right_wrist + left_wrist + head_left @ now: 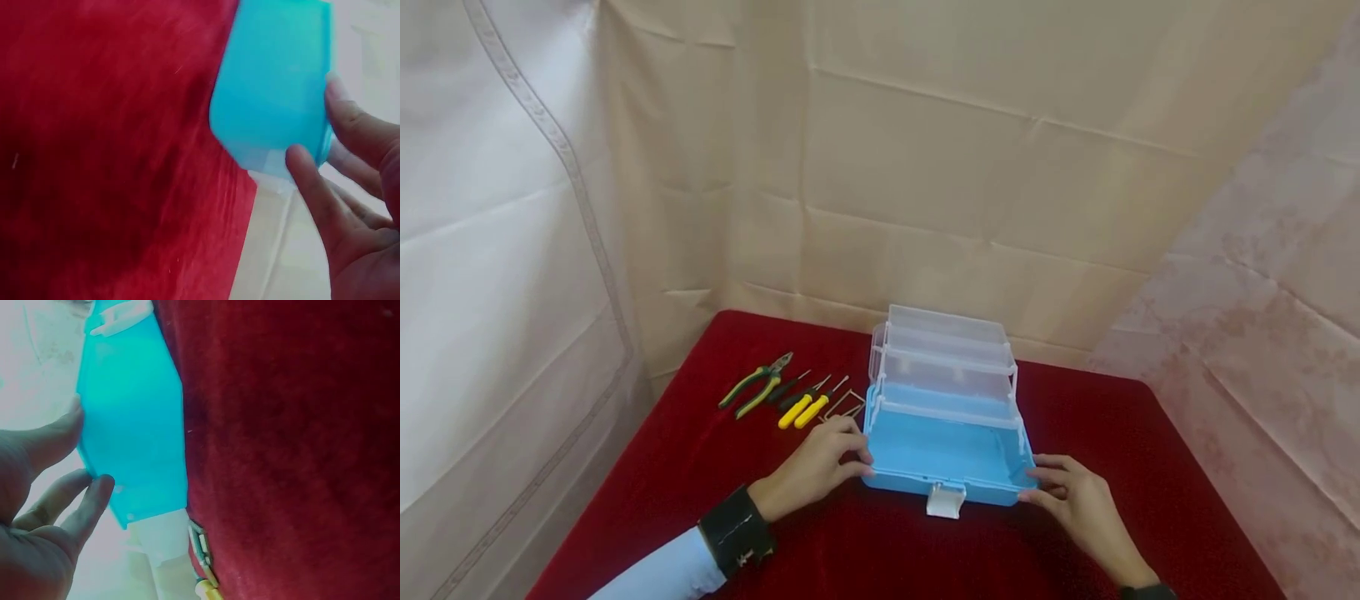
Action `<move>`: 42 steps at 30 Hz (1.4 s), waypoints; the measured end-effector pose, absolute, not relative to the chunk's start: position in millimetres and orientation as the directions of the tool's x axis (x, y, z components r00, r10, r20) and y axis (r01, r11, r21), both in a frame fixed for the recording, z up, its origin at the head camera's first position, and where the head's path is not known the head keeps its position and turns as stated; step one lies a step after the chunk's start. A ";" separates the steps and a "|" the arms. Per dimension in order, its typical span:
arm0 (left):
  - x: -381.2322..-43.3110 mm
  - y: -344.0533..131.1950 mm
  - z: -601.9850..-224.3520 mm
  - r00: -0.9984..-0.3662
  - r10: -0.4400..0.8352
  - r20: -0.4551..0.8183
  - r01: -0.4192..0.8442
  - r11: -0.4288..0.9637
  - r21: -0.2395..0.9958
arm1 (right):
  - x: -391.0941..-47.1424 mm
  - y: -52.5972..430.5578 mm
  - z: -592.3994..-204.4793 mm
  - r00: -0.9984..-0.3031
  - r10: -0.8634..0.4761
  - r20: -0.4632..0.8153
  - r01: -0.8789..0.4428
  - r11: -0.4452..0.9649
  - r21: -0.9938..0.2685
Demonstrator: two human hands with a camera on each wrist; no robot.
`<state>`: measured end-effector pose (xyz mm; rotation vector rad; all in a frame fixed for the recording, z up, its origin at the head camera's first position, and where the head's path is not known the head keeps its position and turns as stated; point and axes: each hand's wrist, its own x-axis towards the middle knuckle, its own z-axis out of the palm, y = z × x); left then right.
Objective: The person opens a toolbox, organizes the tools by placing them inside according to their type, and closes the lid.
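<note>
A blue plastic toolbox (898,482) stands with its clear stacked trays (943,357) raised at the back and its white latch (945,502) hanging at the front. My left hand (816,464) grips its front left corner, the thumb at the front and the fingers along the side. At the front right corner, my right hand (1081,506) holds the rim between thumb and fingers. In the left wrist view the thumb and fingertips meet the edge of the blue wall (134,425). The right wrist view has fingertips on the rounded blue end (275,87).
Left of the toolbox lie pliers (754,388) with green and yellow handles, yellow-handled screwdrivers (810,412), a dark screwdriver (784,390) and bent metal hex keys (847,403). Red cloth (880,550) covers the table. Pale curtains (925,167) hang behind and at both sides.
</note>
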<state>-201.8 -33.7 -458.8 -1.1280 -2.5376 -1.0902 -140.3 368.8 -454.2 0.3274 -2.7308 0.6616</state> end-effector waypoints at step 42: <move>-294.1 -178.3 -467.9 -0.959 0.241 0.147 0.274 0.919 0.284 | -147.2 343.6 -458.8 -0.946 0.316 0.071 0.150 0.621 -0.770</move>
